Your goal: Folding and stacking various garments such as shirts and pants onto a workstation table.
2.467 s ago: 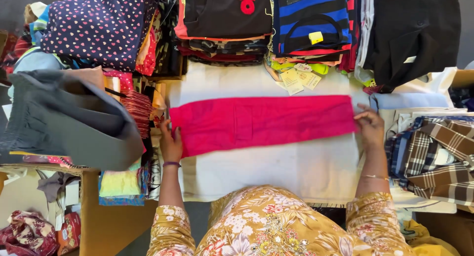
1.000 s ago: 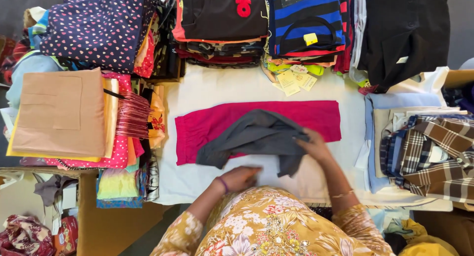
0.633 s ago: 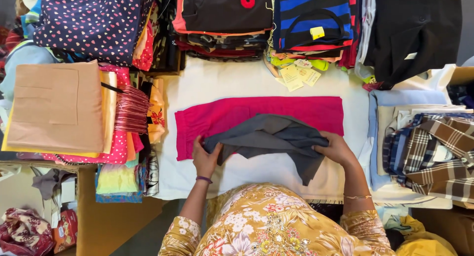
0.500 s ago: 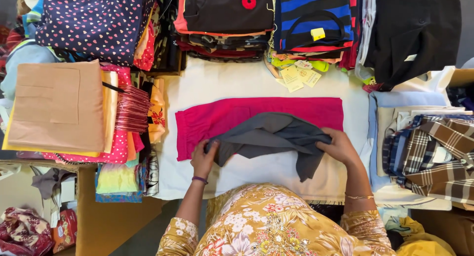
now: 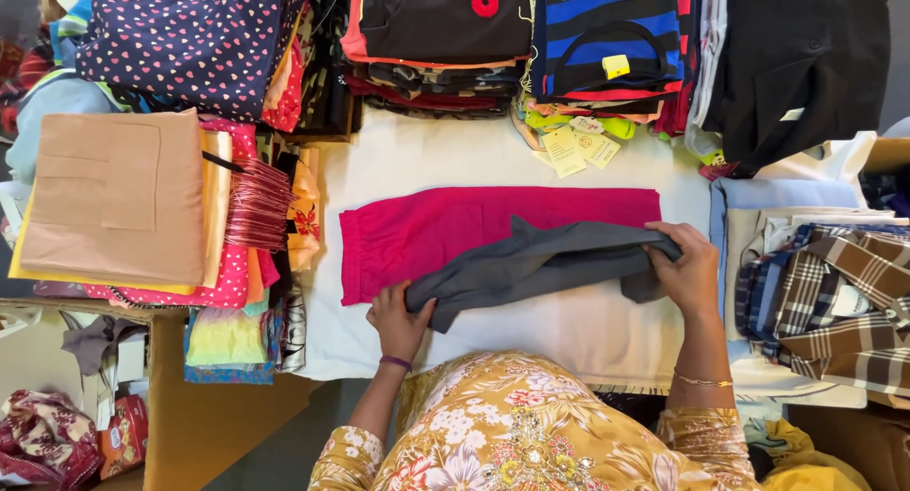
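Stretched between 2 hands: a grey garment [image 5: 545, 263], lying across the near edge of a folded pink garment [image 5: 455, 230] on the white cloth-covered counter [image 5: 427, 154]. Left hand [image 5: 400, 322] pinching the grey garment's left end, fingers curled shut. Right hand [image 5: 687, 268] gripping the right end near the counter's right edge, fingers closed over the fabric.

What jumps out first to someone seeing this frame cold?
The bright pink folded cloth lies flat on the white table, mid-frame. Across it the left hand and right hand hold a grey garment by its ends. Stacks of folded clothes ring the table, including a striped top at upper right.
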